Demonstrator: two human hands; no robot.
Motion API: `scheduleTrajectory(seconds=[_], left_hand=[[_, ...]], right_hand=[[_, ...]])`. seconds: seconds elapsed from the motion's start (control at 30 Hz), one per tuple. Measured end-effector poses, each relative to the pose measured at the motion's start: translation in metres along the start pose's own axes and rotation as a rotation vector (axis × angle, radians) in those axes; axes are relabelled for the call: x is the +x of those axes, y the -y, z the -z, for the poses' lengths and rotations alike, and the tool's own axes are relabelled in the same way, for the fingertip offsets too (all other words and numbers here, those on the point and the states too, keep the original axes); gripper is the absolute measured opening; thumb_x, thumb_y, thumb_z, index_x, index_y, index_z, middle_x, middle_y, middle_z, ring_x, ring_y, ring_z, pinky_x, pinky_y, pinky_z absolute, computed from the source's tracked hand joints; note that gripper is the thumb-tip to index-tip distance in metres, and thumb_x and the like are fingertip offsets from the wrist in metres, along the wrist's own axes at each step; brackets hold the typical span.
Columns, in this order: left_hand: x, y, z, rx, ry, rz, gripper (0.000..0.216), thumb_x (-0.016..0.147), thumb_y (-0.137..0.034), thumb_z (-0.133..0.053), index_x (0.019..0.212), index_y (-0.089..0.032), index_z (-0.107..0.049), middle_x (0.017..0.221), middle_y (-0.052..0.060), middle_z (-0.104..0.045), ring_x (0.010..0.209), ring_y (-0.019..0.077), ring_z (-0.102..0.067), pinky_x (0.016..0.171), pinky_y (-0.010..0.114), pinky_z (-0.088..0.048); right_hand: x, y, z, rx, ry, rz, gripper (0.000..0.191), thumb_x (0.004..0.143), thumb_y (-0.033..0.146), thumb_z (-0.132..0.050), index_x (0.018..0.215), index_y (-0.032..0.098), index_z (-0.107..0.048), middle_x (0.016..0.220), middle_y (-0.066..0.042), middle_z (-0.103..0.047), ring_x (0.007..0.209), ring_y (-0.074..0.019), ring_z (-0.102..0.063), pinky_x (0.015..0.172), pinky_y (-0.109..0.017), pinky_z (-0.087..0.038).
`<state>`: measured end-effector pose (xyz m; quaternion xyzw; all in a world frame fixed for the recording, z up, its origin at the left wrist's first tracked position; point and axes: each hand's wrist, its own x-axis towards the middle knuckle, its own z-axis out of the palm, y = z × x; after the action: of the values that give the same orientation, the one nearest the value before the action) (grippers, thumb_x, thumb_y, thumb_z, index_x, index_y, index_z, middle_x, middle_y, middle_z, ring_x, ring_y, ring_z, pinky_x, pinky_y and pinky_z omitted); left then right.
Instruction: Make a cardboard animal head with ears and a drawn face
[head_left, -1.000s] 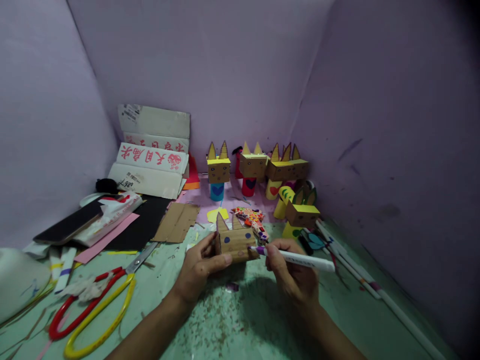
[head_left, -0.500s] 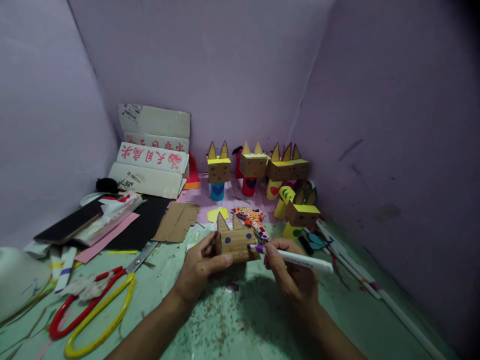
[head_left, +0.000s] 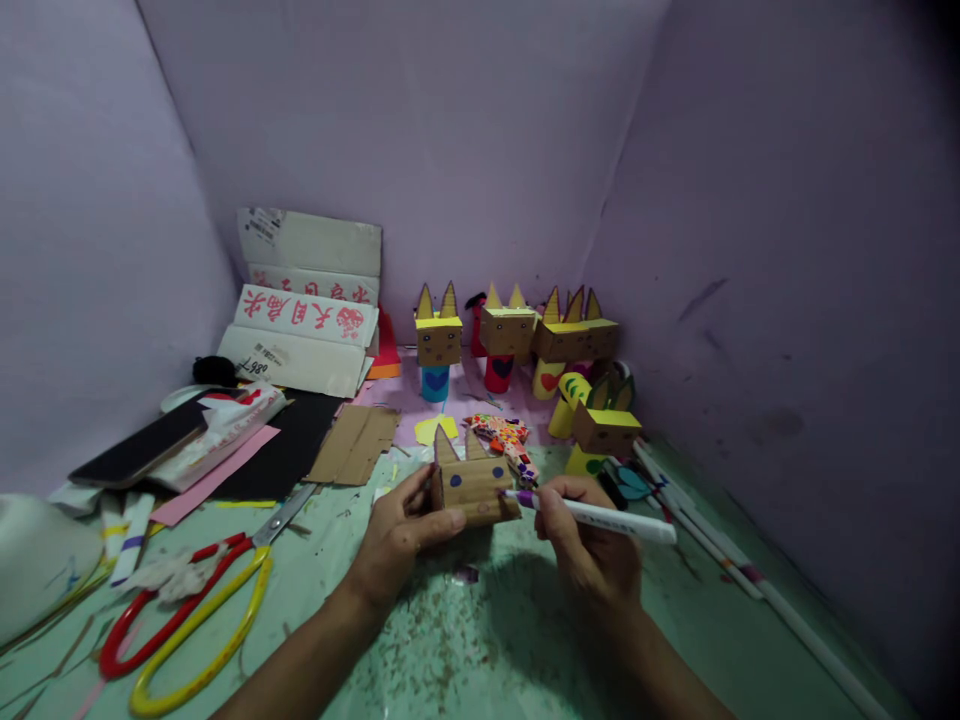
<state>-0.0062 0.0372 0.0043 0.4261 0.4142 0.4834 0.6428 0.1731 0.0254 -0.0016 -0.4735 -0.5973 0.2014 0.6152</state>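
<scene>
My left hand (head_left: 397, 535) is closed around a small cardboard box head (head_left: 471, 482) with two pointed ears and two purple dots on its front, held just above the green table (head_left: 465, 640). My right hand (head_left: 592, 545) grips a white marker (head_left: 600, 518) with a purple tip. The tip touches the right edge of the box's front face. Both hands sit at the middle of the view, close together.
Several finished cardboard figures (head_left: 510, 340) on coloured tubes stand at the back by the purple wall. Red and yellow scissors (head_left: 187, 610) lie at front left. Cardboard scraps (head_left: 352, 442), black and pink paper, a phone (head_left: 135, 450) and folded boxes (head_left: 300, 320) lie left. White sticks (head_left: 720, 560) lie right.
The marker has shifted very slightly to the right, its tip staying at the box's right edge. The left hand and the box have barely moved.
</scene>
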Motion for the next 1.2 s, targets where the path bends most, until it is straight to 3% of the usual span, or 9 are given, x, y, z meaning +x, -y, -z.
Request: scheduleTrajectory(seconds=[0.83, 1.03, 1.2], left_hand=[[0.002, 0.002, 0.000, -0.021, -0.030, -0.014, 0.075, 0.055, -0.027, -0.080, 0.123, -0.010, -0.054, 0.119, 0.016, -0.066, 0.109, 0.0344, -0.060, 0.091, 0.038, -0.050], [-0.002, 0.000, -0.001, -0.023, 0.003, -0.015, 0.066, 0.057, -0.027, -0.079, 0.119, -0.013, -0.058, 0.117, 0.012, -0.068, 0.110, 0.0336, -0.060, 0.090, 0.037, -0.050], [-0.002, -0.002, -0.003, -0.024, 0.007, -0.022, 0.065, 0.057, -0.025, -0.077, 0.119, -0.013, -0.059, 0.114, 0.010, -0.069, 0.110, 0.0327, -0.060, 0.090, 0.036, -0.049]], right_hand=[[0.000, -0.001, 0.001, -0.010, 0.016, 0.112, 0.014, 0.086, 0.026, -0.055, 0.074, 0.020, -0.059, 0.058, 0.002, -0.053, 0.051, -0.0121, -0.049, 0.048, -0.024, -0.037], [-0.005, 0.006, -0.015, 0.184, 0.020, 0.047, 0.013, 0.088, 0.027, -0.053, 0.078, 0.020, -0.059, 0.059, 0.003, -0.054, 0.050, -0.0110, -0.048, 0.047, -0.022, -0.036], [-0.008, 0.008, -0.021, 0.185, 0.065, -0.042, 0.017, 0.087, 0.033, -0.053, 0.076, 0.020, -0.057, 0.057, 0.003, -0.053, 0.048, -0.0108, -0.044, 0.045, -0.023, -0.033]])
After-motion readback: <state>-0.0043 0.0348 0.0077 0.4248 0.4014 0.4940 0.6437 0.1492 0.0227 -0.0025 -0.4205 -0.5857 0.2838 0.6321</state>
